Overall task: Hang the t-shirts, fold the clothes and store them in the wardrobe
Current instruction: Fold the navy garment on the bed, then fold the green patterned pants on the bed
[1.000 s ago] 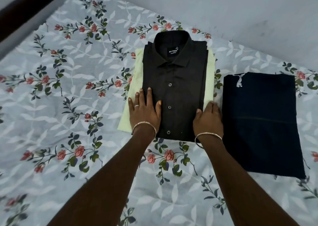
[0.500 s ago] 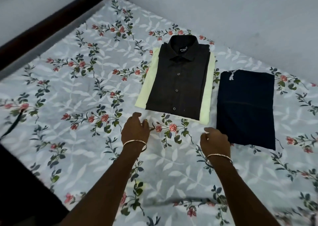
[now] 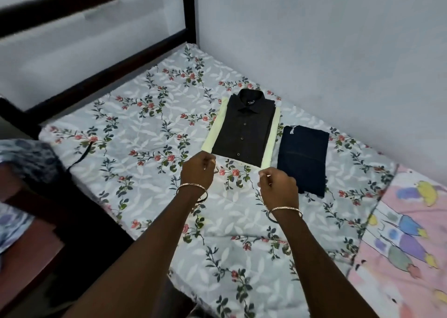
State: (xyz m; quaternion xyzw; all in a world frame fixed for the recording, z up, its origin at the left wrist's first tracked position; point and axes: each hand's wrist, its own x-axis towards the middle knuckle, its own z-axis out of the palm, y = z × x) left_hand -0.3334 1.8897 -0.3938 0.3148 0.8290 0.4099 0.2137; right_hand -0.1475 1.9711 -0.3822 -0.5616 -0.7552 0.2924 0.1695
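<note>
1. Black shirt [image 3: 244, 129]: folded, buttoned, collar toward the wall [image 3: 338, 51]; it lies on the flowered bed sheet [image 3: 145, 136], stacked on a pale yellow folded garment [image 3: 212, 136] whose edges show as strips along both sides of the shirt.
2. Navy folded garment [image 3: 302, 158]: flat on the sheet just right of the black shirt, beside the yellow strip; whether they touch cannot be told.
3. Left hand [image 3: 198, 172]: below the shirt's near left corner, fingers loosely curled inward, nothing in them; a thin bangle [image 3: 192, 188] circles the wrist.
4. Right hand [image 3: 278, 187]: below the shirt's near right corner, fingers likewise loosely curled and empty; a second bangle [image 3: 285, 210] sits on this wrist.
5. Black strap [image 3: 79, 158]: on the sheet well left of the shirt.
6. Dark bed frame [image 3: 188, 10]: up and left of the shirt, at the corner of the bed.
7. Pink printed sheet [image 3: 411, 233]: right of the shirt, past the navy garment.
</note>
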